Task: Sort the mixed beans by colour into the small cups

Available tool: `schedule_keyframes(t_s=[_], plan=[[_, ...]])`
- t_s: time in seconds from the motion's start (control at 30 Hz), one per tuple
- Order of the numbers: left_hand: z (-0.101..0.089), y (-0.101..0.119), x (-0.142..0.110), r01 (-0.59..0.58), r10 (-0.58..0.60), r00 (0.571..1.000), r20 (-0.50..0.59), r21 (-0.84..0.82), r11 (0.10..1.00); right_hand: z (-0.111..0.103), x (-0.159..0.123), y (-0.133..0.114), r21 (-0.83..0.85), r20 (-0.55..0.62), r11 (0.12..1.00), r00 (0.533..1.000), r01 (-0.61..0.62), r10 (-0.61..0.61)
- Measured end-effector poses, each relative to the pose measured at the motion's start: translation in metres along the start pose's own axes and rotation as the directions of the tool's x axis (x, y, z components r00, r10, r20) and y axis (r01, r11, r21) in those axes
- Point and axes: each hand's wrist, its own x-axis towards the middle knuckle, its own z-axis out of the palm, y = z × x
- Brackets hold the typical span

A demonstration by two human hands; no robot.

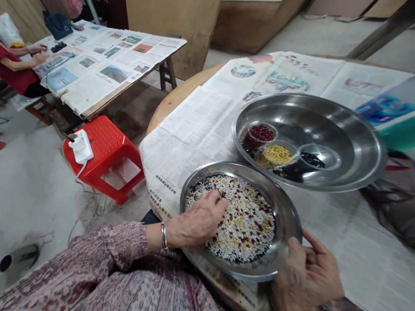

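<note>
In front of my body, a shallow steel basin (pixel 231 268) holds a mix of white rice-like grains (pixel 245 231), dark red beans, yellow kernels and some black bits. My left hand (pixel 199 218), with a silver bangle at its wrist, dips curled fingers into the left part of this mix; the fingertips are hidden. At the basin's right rim, my right hand (pixel 304 273) grips with the thumb on top. Just behind stands a larger steel basin (pixel 359 149). Inside it are clear cups of red beans (pixel 261 132), yellow beans (pixel 278 154) and black beans (pixel 312 160).
Newspaper (pixel 189 148) covers the round table. A clear and green plastic bottle (pixel 413 110) leans in at right. A red stool (pixel 106 148) bears a white power strip (pixel 82 146). Two other people are at left, one near another newspaper-covered table (pixel 98 89).
</note>
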Motion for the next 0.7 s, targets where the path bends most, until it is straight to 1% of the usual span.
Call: schedule_keyframes(t_s=[0.07,0.13,0.2,0.23,0.3,0.37,0.47,0.53,0.6,0.7], plan=[[0.002,0.007,-0.004,-0.093,0.095,0.995,0.028,-0.072,0.993,0.001,0.001,0.002,0.009,-0.017,1.000,1.000,0.004,-0.004],[0.004,0.011,-0.007,-0.184,0.191,0.981,0.036,-0.139,0.973,0.001,0.001,0.003,0.000,-0.030,1.000,0.999,0.011,-0.010],[0.003,0.009,-0.007,-0.239,0.242,0.970,-0.008,-0.182,0.954,0.001,0.002,0.003,-0.012,-0.039,1.000,0.999,0.005,-0.006],[0.001,0.005,-0.006,-0.238,0.233,0.971,-0.047,-0.185,0.954,0.001,0.002,0.004,-0.013,-0.040,1.000,0.999,0.002,-0.002],[-0.004,-0.004,-0.001,-0.166,0.147,0.980,-0.133,-0.152,0.974,0.001,0.003,0.005,-0.005,-0.046,1.000,0.999,0.006,-0.006],[-0.011,-0.015,0.006,-0.051,0.036,0.984,-0.177,-0.081,0.995,0.000,0.003,0.006,0.000,-0.045,1.000,0.999,0.017,-0.017],[-0.018,-0.024,0.020,0.056,-0.050,0.989,-0.137,0.042,0.998,-0.001,0.003,0.007,-0.003,-0.034,1.000,0.999,0.025,-0.025],[-0.019,-0.024,0.030,0.086,-0.076,0.991,-0.111,0.095,0.992,-0.001,0.003,0.008,-0.006,-0.030,1.000,0.999,0.029,-0.029],[-0.015,-0.022,0.039,0.103,-0.091,0.990,-0.109,0.113,0.988,0.000,0.003,0.007,-0.004,-0.036,0.999,0.999,0.034,-0.034],[-0.007,-0.014,0.049,0.056,-0.046,0.992,-0.116,0.086,0.995,0.001,0.003,0.006,-0.007,-0.043,1.000,0.999,0.024,-0.024]])
